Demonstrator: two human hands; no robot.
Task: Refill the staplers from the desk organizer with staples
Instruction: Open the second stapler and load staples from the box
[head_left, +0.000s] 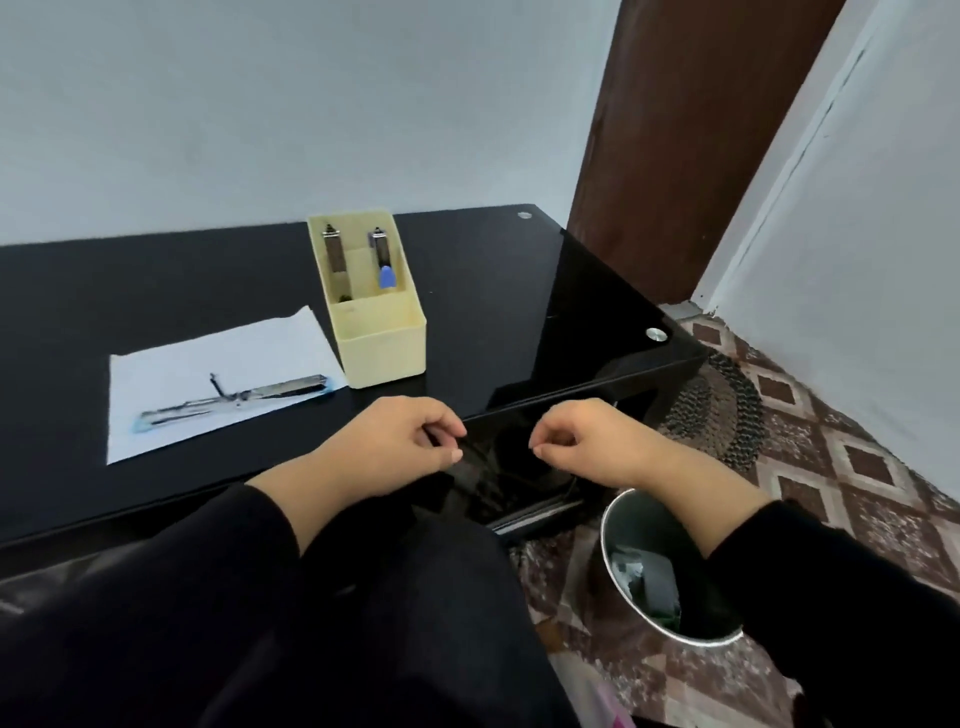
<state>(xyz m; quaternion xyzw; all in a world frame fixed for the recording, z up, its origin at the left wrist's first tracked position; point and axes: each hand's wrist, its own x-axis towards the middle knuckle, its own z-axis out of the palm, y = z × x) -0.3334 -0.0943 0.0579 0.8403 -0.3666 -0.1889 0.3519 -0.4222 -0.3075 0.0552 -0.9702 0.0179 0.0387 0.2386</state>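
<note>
Left hand (387, 449), right hand (592, 441): grips curled at table (156, 291) edge (contents cannot be told). Opened stapler (234, 401) on paper (171, 374); two in organizer (384, 343).

I see a glossy black surface (493, 270), matt cream plastic organizer (387, 353), smooth white paper sheet (208, 358), shiny opened metal stapler (234, 400).
</note>
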